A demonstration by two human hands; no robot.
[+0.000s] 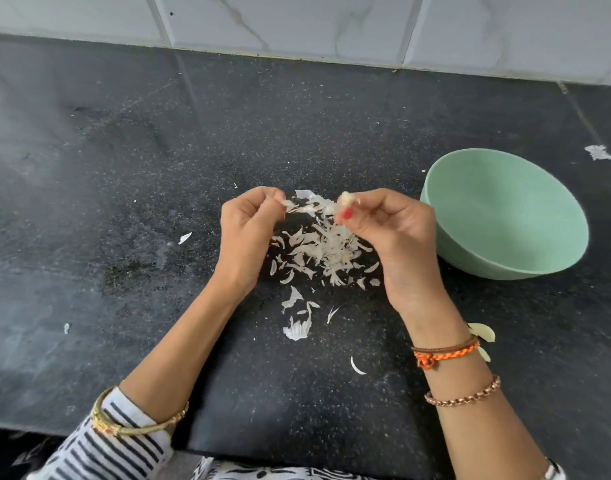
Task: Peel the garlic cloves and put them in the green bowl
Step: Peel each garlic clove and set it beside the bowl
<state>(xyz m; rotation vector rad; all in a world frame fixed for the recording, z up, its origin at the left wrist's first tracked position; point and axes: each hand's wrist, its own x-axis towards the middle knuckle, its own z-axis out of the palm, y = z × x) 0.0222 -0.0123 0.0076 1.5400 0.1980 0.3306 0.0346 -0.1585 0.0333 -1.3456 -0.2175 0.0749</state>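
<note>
— Black stone counter (pixel 124 202). Right hand (pixel 394 244) pinches a clove (pixel 346 199) at centre; left hand (pixel 245 237) pinches a strip of skin (pixel 290 204) stretched from it.

— Advice?

— Steady the clove and pull the skin away along its length over the peel pile (pixel 325 254). Green bowl (pixel 505 216) sits at three o'clock, just beside the right hand; inside looks bare. Open counter at nine; near edge at six.
</note>
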